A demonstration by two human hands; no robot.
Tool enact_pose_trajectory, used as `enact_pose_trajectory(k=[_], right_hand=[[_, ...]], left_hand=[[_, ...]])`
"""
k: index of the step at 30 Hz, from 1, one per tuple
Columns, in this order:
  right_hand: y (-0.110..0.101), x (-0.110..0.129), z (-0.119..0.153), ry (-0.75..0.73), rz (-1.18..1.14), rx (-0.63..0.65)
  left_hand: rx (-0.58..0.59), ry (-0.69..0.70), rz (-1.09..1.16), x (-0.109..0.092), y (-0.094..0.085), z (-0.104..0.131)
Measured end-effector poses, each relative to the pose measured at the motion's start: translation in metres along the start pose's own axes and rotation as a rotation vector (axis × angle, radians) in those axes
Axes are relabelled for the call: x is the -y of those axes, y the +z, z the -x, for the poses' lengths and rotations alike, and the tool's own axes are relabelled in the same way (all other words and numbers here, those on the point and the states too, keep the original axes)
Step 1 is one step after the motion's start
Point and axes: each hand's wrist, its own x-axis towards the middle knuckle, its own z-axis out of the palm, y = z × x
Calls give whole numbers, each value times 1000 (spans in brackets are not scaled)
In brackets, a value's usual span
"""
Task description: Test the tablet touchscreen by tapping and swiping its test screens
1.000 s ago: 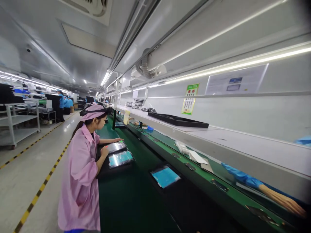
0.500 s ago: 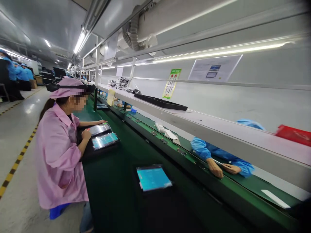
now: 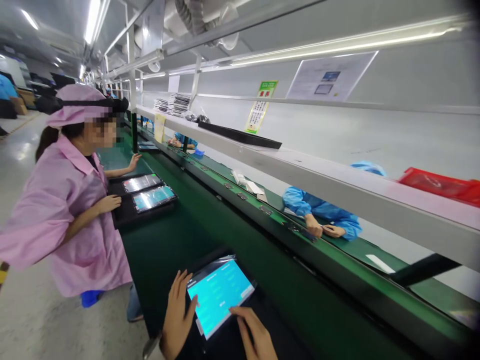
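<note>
A tablet (image 3: 222, 295) with a lit turquoise screen lies tilted on a dark mat or tray at the bottom middle. My left hand (image 3: 178, 312) is at its left edge, fingers stretched out and thumb over the screen's side. My right hand (image 3: 255, 332) reaches over the lower right part of the tablet, fingers extended, the index fingertip at or just above the screen. Neither hand grips anything. The writing on the screen is too small to read.
A co-worker in pink (image 3: 82, 200) sits at the left by a black tray (image 3: 122, 215) with two tablets. Beyond the green bench (image 3: 165, 235) runs a conveyor line (image 3: 240, 192) carrying small parts. Across it, a person's blue sleeves (image 3: 318, 207) show under a white shelf (image 3: 300, 172).
Both my hands have come into view over the tablet, which now sits more angled. The view has shifted. The pink-clad co-worker's hands have moved back from the tablets.
</note>
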Motion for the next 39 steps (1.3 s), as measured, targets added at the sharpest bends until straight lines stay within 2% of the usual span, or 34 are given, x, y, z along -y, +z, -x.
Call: enact_pose_trajectory(k=[3,6,9,14,16,23,26,30,34,39], right_hand=[[11,-3,-41,-123,110,-29],[25,-12,-57,-187,272,-8],[22,-17,-59,-208,357,8],[4,-23,-56,-62,202,-278],[3,-29,-51,-17,190,-305],[17,-51,-37,71,120,-152],[18,-47,-39,60,125,-117],[21,-37,-39,-31,193,-63],[31,-31,-46,-38,240,78],[35,-19,-74,28,241,261]], left_hand=[[-63,93,-161,9,27,0],[-117,160,-321,18,40,2],[-153,221,-425,19,40,2],[-197,278,-564,9,33,2],[-213,294,-605,6,31,1],[-234,320,-661,8,30,1],[-234,297,-636,9,31,3],[-209,279,-606,7,30,4],[-196,289,-621,5,28,4],[-221,324,-644,6,29,3]])
